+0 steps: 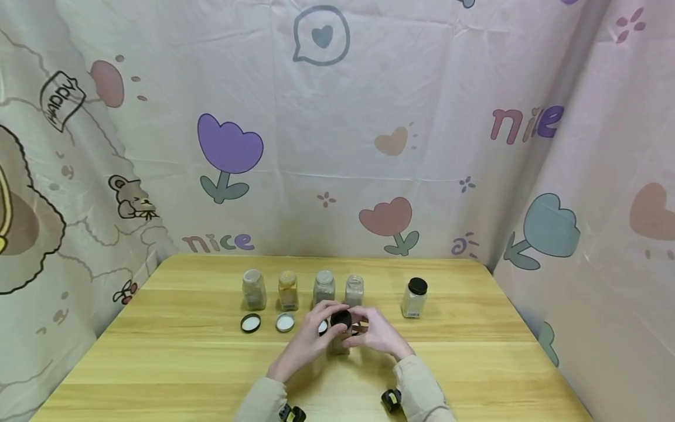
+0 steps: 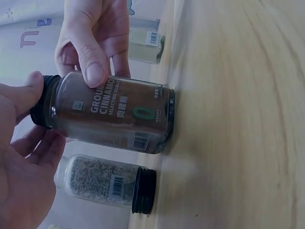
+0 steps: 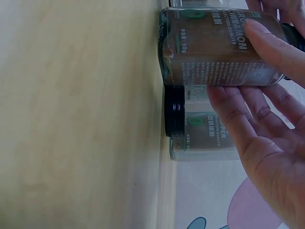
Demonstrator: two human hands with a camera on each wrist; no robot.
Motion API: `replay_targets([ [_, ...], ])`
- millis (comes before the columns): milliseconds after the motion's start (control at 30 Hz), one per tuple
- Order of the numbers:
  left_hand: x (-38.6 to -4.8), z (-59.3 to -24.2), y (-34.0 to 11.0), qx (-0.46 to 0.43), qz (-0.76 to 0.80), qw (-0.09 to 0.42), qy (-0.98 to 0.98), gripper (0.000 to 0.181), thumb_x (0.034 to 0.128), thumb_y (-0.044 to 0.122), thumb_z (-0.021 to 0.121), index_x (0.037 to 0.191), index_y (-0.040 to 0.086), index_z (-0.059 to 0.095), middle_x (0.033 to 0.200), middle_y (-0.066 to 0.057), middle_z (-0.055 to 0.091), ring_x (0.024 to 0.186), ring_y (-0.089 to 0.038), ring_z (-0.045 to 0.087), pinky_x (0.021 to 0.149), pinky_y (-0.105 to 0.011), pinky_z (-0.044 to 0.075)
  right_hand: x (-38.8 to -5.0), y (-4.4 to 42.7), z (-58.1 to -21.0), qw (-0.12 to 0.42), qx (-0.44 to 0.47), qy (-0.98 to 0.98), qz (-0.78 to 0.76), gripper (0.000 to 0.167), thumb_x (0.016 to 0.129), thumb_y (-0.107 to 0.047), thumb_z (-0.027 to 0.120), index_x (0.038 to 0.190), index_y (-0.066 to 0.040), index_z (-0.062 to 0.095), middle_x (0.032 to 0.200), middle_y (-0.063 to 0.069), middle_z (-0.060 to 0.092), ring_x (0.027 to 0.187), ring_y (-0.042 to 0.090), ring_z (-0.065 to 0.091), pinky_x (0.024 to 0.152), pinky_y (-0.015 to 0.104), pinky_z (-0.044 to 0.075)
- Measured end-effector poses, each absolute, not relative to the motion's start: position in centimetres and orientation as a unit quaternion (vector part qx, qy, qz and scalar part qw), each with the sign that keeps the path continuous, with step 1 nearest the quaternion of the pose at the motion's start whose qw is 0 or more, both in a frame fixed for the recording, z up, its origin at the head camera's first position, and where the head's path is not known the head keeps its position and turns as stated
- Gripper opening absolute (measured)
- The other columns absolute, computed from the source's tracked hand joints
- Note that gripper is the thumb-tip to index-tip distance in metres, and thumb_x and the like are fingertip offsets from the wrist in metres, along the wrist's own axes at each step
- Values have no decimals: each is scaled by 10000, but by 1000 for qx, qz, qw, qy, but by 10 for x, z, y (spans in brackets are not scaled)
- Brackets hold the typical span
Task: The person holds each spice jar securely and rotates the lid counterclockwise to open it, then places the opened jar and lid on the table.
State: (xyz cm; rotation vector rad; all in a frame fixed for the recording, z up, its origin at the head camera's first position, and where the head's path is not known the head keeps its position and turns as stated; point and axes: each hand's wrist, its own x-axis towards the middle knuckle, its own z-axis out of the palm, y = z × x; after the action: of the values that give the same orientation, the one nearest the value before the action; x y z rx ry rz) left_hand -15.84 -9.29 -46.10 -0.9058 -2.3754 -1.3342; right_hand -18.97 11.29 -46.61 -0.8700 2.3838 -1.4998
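A glass jar of ground cinnamon (image 2: 109, 112) stands upright at the table surface, between both hands. My left hand (image 1: 312, 333) grips its black lid (image 2: 44, 102) with thumb and fingers. Lower down, my right hand (image 1: 377, 335) holds the glass body, its thumb on the label side and fingers behind, as the right wrist view shows. The lid is on the jar's neck; how tightly it sits cannot be seen. Behind the hands, in the head view, are a grey-speckled jar (image 1: 324, 287) and a pale jar (image 1: 354, 289), both without black lids.
Further left stand a pale jar (image 1: 254, 291) and a yellow jar (image 1: 288, 291), also lidless. Black-rimmed lids (image 1: 250, 323) lie in front of the row, some partly hidden by the hands. A black-capped jar (image 1: 415, 299) stands at right. A printed curtain (image 1: 327, 146) hangs behind the table.
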Motion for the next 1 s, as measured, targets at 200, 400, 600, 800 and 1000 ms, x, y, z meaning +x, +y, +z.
replay_targets([
  [200, -157, -462, -95, -329, -459, 123, -816, 372, 1017, 192, 599, 1363, 56, 598, 1422, -150, 582, 1293, -342, 581, 1047, -481, 543, -189, 112, -468, 90, -299, 808, -499, 466, 788, -107, 848, 1209, -41, 661, 1075, 89, 691, 1013, 170, 649, 1057, 391, 555],
  [400, -160, -460, -99, -375, -462, 104, -797, 345, 1045, 55, 489, 1378, 21, 571, 1482, -210, 533, 1349, -400, 529, 1131, -440, 488, -190, 112, -469, 84, -292, 812, -498, 446, 767, -99, 857, 1165, -34, 667, 1072, 98, 685, 1029, 206, 646, 1059, 417, 550],
  [600, -161, -460, -97, -355, -457, 140, -803, 337, 986, 89, 610, 1317, 26, 617, 1325, -149, 645, 1222, -330, 625, 1043, -432, 552, -189, 112, -468, 88, -291, 809, -503, 475, 769, -98, 856, 1198, -34, 662, 1078, 97, 683, 1023, 205, 642, 1054, 374, 556],
  [800, -158, -459, -93, -302, -459, 130, -826, 415, 958, 274, 683, 1326, 90, 628, 1318, -85, 604, 1202, -262, 615, 1014, -454, 558, -189, 112, -467, 95, -292, 803, -511, 495, 776, -87, 849, 1228, -31, 654, 1104, 94, 684, 1054, 264, 644, 1061, 384, 550],
  [1000, -159, -457, -98, -359, -472, 73, -802, 355, 1048, 147, 524, 1393, 79, 570, 1526, -184, 491, 1393, -385, 492, 1135, -538, 457, -189, 112, -467, 87, -289, 815, -495, 524, 774, -133, 857, 1248, -52, 648, 1102, 68, 688, 1062, 238, 658, 1070, 412, 542],
])
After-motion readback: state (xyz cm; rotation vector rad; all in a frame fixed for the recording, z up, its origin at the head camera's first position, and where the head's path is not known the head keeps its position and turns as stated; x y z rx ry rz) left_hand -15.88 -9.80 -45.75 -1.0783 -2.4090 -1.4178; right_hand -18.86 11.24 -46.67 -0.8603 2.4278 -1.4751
